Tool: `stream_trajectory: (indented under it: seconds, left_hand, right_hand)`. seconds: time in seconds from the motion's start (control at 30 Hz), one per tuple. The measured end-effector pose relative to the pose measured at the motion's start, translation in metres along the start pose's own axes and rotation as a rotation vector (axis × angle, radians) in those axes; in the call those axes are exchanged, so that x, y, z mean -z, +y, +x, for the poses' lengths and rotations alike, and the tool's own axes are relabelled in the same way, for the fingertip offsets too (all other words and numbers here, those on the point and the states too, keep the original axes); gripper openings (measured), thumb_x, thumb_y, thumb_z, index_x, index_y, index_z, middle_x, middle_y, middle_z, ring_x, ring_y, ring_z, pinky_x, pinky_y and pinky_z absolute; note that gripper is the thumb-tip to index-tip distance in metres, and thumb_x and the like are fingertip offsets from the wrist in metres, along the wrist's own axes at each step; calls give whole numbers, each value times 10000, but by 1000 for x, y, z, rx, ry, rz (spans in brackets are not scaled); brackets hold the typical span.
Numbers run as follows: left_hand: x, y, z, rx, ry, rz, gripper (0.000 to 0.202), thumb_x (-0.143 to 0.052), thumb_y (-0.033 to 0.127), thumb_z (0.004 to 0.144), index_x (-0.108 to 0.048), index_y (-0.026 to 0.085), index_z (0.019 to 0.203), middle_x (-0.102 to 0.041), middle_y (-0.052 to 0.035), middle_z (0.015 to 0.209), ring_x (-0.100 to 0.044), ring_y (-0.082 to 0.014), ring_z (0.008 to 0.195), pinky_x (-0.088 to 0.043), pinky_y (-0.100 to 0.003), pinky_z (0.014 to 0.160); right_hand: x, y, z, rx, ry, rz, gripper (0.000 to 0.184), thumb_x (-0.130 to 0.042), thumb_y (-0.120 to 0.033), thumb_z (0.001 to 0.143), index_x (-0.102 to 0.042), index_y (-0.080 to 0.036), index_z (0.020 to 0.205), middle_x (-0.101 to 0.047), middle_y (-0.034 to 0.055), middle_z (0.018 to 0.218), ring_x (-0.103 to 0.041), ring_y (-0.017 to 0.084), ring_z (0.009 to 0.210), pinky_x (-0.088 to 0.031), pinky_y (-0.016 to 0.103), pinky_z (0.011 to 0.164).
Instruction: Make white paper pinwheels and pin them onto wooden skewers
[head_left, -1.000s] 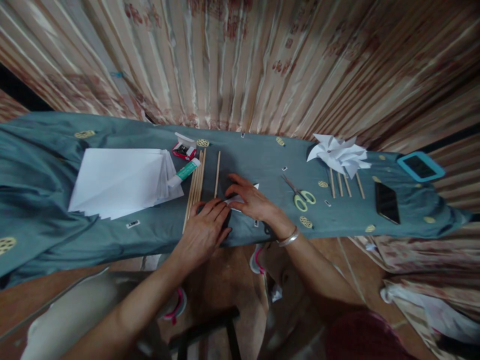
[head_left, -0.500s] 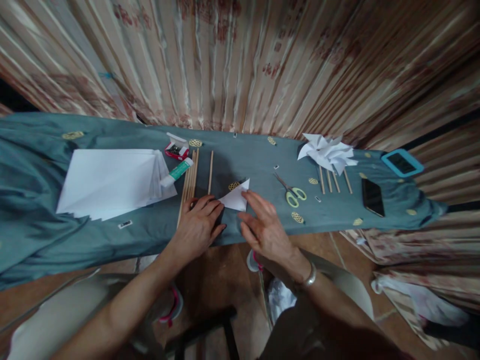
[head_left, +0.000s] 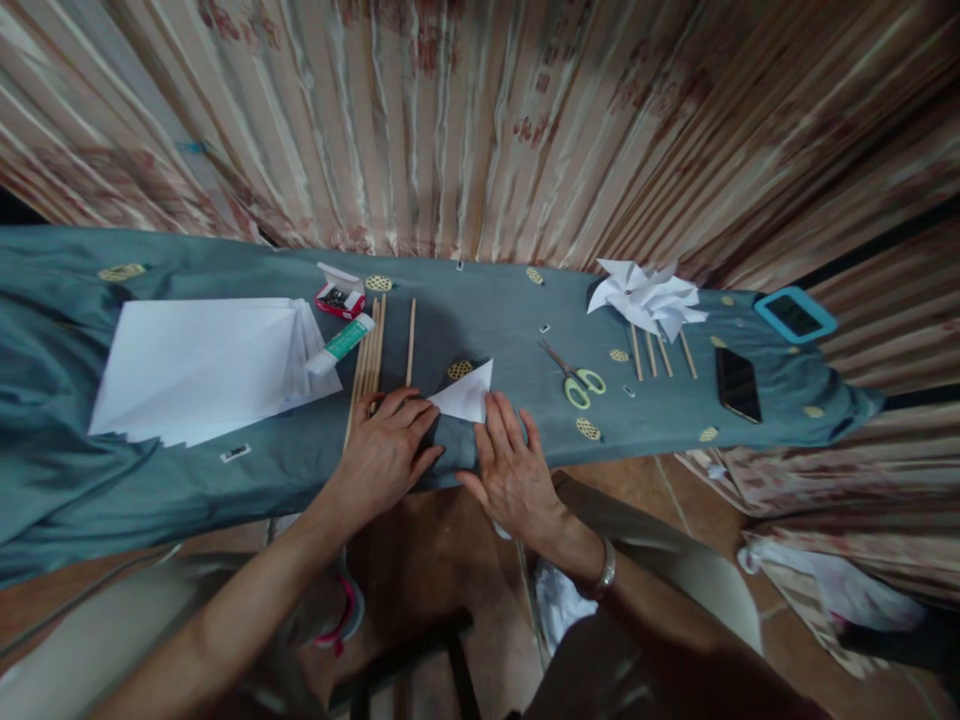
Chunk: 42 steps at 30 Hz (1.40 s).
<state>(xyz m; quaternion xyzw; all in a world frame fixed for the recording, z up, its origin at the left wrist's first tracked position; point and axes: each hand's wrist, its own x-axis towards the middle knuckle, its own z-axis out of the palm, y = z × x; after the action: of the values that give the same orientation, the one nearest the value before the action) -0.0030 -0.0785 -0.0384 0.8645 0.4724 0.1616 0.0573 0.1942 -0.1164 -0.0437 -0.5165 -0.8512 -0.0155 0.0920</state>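
A small white piece of paper [head_left: 468, 392], folded to a triangle, lies on the green cloth between my hands. My left hand [head_left: 384, 450] rests flat with its fingers stretched; its fingertips touch the paper's left corner and lie over the lower ends of some wooden sticks [head_left: 368, 355]. A single stick [head_left: 411, 340] stands out just above those fingers. My right hand [head_left: 516, 468] lies flat, fingers extended, with the fingertips at the paper's lower right edge.
To the left are a stack of white paper [head_left: 195, 365], a glue stick [head_left: 343, 343] and a small red box [head_left: 340, 297]. On the right lie green-handled scissors [head_left: 576, 380], paper pinwheels [head_left: 643, 298] on sticks, a black phone [head_left: 738, 384] and a blue-framed device [head_left: 796, 314].
My right hand has shifted from the paper's right side down to its lower edge, its fingers now flatter and closer together. My left hand stays by the left corner. The whole view has shifted slightly.
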Motion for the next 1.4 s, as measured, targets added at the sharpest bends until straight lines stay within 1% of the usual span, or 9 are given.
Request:
stream_trajectory:
  seconds: [0.07, 0.17, 0.27, 0.43, 0.6, 1.0, 1.17, 1.23, 1.4]
  left_hand:
    - [0, 0, -1, 0, 3, 8, 321, -595, 287, 892, -633, 174, 1190, -682, -122, 1211, -514, -334, 1248, -350, -534, 1003]
    - [0, 0, -1, -1, -3, 1, 331, -596, 280, 891, -629, 167, 1201, -679, -123, 1216, -508, -337, 1259, -348, -541, 1005]
    - [1, 0, -1, -4, 4, -12, 333, -598, 274, 885, -638, 179, 1201, -683, -121, 1202, -509, -347, 1262, -343, -558, 1011]
    - [-1, -1, 0, -10, 12, 10, 339, -581, 277, 884, -645, 177, 1201, -679, -138, 1200, -513, -361, 1255, -355, -568, 996]
    - [-2, -2, -1, -22, 6, 24, 320, -581, 275, 890, -641, 170, 1186, -684, -129, 1197, -510, -360, 1256, -348, -563, 989]
    - [0, -1, -3, -12, -5, 27, 324, -579, 281, 905, -623, 182, 1211, -676, -116, 1227, -492, -343, 1273, -330, -549, 1019]
    - [-5, -4, -4, -20, 15, 18, 337, -582, 296, 907, -622, 172, 1217, -675, -117, 1230, -490, -347, 1275, -330, -551, 1015]
    - [-7, -5, -5, -20, 26, 17, 343, -593, 294, 900, -623, 169, 1217, -678, -115, 1225, -497, -347, 1266, -332, -549, 1011]
    - [-6, -4, -4, -31, 35, 32, 340, -623, 279, 882, -624, 158, 1200, -688, -117, 1204, -507, -354, 1255, -331, -540, 1002]
  right_hand:
    - [6, 4, 0, 23, 12, 0, 591, -592, -439, 909, -520, -26, 1324, -335, 296, 1534, -253, 393, 1466, -278, 610, 1135]
    - [18, 10, 7, 66, 92, 43, 387, -498, -341, 972, -601, -93, 1251, -482, 216, 1468, -358, 336, 1427, -350, 535, 1121]
    - [26, 11, 23, 110, 161, 142, 346, -397, -222, 1001, -605, -124, 1260, -583, 154, 1377, -482, 255, 1336, -436, 419, 1073]
    - [25, 4, 56, 149, 15, 204, 313, -447, -115, 954, -665, -144, 1177, -687, 124, 1169, -592, 243, 1127, -493, 406, 996]
    - [14, 8, 63, 127, -74, 126, 262, -475, -89, 931, -702, -113, 1060, -674, 158, 1176, -568, 272, 1152, -488, 426, 1010]
    - [-10, 20, 30, 22, 14, 70, 423, -397, -238, 999, -565, -10, 1313, -574, 229, 1376, -510, 304, 1316, -450, 457, 1085]
    - [-15, 21, 21, 14, 43, 112, 466, -401, -293, 1007, -505, -30, 1376, -522, 213, 1437, -470, 303, 1353, -401, 504, 1114]
    - [-13, 25, 25, 8, 63, 143, 428, -403, -297, 1008, -562, -58, 1326, -576, 189, 1390, -521, 296, 1299, -419, 502, 1090]
    - [-5, 44, 48, -30, 59, 259, 293, -467, -235, 980, -722, -120, 1066, -718, 132, 1144, -643, 244, 1066, -513, 384, 983]
